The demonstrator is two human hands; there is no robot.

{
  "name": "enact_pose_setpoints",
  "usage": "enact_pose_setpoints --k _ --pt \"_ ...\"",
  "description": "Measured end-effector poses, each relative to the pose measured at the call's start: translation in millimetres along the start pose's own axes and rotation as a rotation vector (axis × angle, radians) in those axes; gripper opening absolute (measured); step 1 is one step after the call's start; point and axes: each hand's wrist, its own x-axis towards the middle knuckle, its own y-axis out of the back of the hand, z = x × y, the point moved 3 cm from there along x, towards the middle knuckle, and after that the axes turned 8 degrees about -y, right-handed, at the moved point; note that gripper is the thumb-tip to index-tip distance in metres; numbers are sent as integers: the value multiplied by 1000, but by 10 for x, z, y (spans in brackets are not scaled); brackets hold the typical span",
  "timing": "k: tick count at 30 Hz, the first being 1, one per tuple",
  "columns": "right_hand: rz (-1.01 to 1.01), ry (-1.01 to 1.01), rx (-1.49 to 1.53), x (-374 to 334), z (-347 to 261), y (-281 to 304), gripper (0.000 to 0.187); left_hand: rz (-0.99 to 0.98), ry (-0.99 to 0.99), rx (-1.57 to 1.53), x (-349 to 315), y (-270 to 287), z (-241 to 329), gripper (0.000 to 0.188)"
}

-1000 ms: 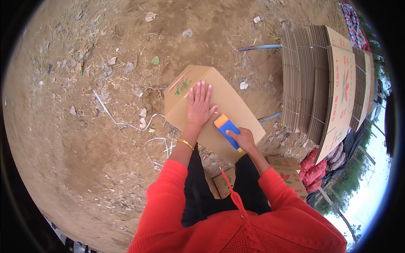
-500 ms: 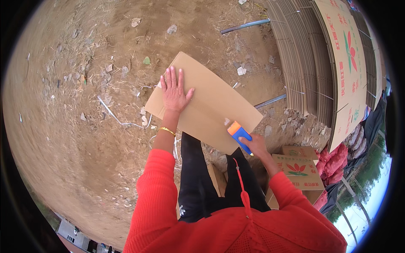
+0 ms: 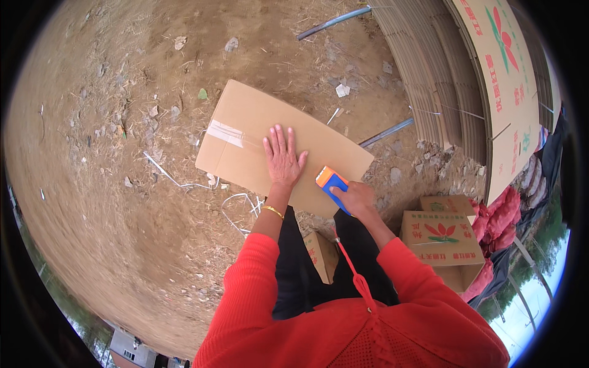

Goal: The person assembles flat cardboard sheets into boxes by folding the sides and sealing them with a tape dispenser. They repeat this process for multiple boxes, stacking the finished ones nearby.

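Observation:
A brown cardboard box [image 3: 245, 113] lies in front of my legs, its closed plain face turned up. A strip of clear tape [image 3: 226, 133] sticks across the seam at its left end. My left hand [image 3: 285, 161] presses flat on the middle of this face, fingers stretched out. My right hand [image 3: 358, 199] is wrapped round a blue and orange tape dispenser [image 3: 332, 181], whose orange end is over the right part of the box. Any tape between the hands is too faint to make out.
Bundles of flattened cartons [image 3: 423, 80] stand at the upper right, near metal bars [image 3: 334, 23] on the dirt ground. Printed boxes [image 3: 443, 236] and red mesh sacks [image 3: 500, 214] are at the right. Another box [image 3: 322, 254] sits between my legs. White strapping [image 3: 178, 178] lies left.
My left hand has slid right from the box's left end to its middle, uncovering the clear tape there. My right hand still grips the dispenser near the right end. The view has shifted slightly.

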Motion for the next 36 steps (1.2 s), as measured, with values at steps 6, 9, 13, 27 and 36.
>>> enact_pose_setpoints --k 6,9,13,27,36 --pt "-2 80 63 -20 165 -20 58 -29 23 42 18 -60 51 82" --pt "5 80 73 -48 502 -97 58 -54 42 70 1 -27 32 82" --pt "42 72 66 -86 1183 -119 58 -59 32 104 30 -37 37 84" --pt "86 329 290 371 1648 -576 60 -147 -192 102 -307 -255 648 76" --pt "-85 372 349 585 1792 -706 65 -108 -199 126 -386 -492 986 79"
